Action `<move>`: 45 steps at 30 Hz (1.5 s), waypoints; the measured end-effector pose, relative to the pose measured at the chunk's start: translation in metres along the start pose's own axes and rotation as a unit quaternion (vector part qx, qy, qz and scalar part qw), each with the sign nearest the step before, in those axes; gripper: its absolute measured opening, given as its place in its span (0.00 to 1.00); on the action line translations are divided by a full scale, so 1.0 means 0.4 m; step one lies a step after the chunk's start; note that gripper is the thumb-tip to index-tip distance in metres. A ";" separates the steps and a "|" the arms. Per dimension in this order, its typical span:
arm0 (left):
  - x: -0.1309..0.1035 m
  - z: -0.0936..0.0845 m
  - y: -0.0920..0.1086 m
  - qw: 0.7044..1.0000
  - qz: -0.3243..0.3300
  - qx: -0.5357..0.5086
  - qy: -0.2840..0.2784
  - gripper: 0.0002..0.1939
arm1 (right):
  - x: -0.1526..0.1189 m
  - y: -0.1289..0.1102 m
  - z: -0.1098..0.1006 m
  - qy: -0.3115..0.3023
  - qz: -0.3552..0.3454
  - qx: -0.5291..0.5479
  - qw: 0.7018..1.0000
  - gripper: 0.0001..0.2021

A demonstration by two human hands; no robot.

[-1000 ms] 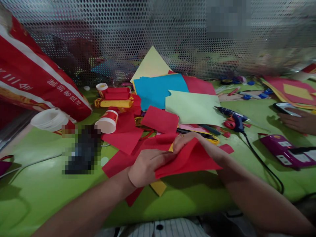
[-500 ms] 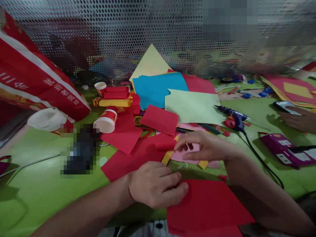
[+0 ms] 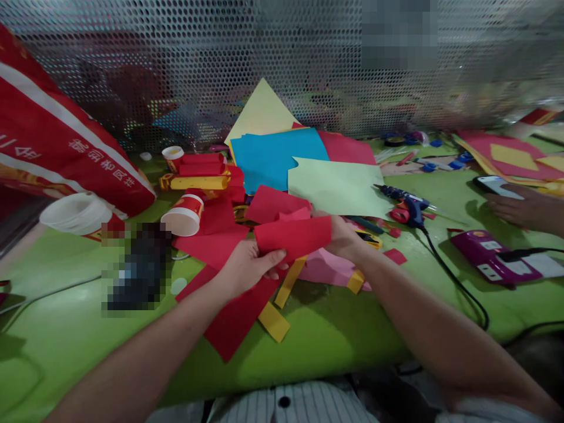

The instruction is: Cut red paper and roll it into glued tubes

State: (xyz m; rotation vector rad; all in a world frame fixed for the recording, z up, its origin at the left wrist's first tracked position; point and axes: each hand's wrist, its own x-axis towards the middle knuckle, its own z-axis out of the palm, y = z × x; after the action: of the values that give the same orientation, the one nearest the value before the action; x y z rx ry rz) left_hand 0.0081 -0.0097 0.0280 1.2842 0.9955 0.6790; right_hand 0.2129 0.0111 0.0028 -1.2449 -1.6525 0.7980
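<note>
In the middle of the head view a red paper sheet (image 3: 293, 236), bent into a curve, is held up over the pile. My left hand (image 3: 251, 264) is closed on its left lower edge, thumb in front. At the right edge, my right hand (image 3: 343, 238) grips the same sheet, its fingers mostly hidden behind the paper. Beneath lie a larger red sheet (image 3: 233, 317), pink paper (image 3: 330, 267) and yellow strips (image 3: 291, 284). Behind the held sheet is another red piece (image 3: 275, 202).
A blue glue gun (image 3: 409, 205) with a black cord lies right of a pale green sheet (image 3: 339, 185). A purple power strip (image 3: 489, 258) sits farther right, near another person's hand (image 3: 524, 205) at a phone. Paper cups (image 3: 183, 214), a dark pixelated object (image 3: 141, 264) and a red bag (image 3: 74, 129) stand left.
The red paper has gone from the table's near edge up over the pile and now curves. My right hand, earlier off it with fingers apart, has come to its right edge.
</note>
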 end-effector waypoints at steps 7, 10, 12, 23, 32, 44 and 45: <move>0.016 -0.026 0.015 0.998 -0.016 0.017 0.050 0.10 | 0.002 -0.019 -0.026 0.063 -0.041 0.081 0.994 0.20; 0.017 -0.032 0.011 0.998 -0.002 0.028 0.049 0.12 | -0.015 -0.042 -0.016 0.013 -0.094 0.067 0.993 0.18; 0.016 -0.036 0.008 1.000 0.007 -0.007 0.028 0.18 | -0.020 -0.048 -0.007 -0.009 -0.131 0.040 0.991 0.14; 0.028 -0.034 0.023 0.970 -0.032 -0.237 0.048 0.10 | -0.020 -0.053 -0.014 -0.119 -0.296 -0.007 0.948 0.05; 0.031 -0.031 0.029 0.945 -0.004 -0.291 0.150 0.01 | -0.021 -0.058 0.011 -0.026 -0.198 -0.060 0.978 0.18; 0.007 -0.001 0.024 0.967 0.010 -0.235 0.098 0.09 | -0.038 -0.061 0.045 0.061 -0.029 0.022 0.997 0.15; 0.009 0.000 0.024 0.965 0.016 -0.237 0.113 0.08 | -0.037 -0.063 0.045 0.064 -0.022 0.012 0.998 0.15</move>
State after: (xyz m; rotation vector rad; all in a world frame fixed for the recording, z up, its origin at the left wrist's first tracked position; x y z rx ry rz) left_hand 0.0108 -0.0048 0.0367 0.8148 0.9221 1.0364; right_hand 0.1882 -0.0101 0.0138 -1.2143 -1.5578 0.6941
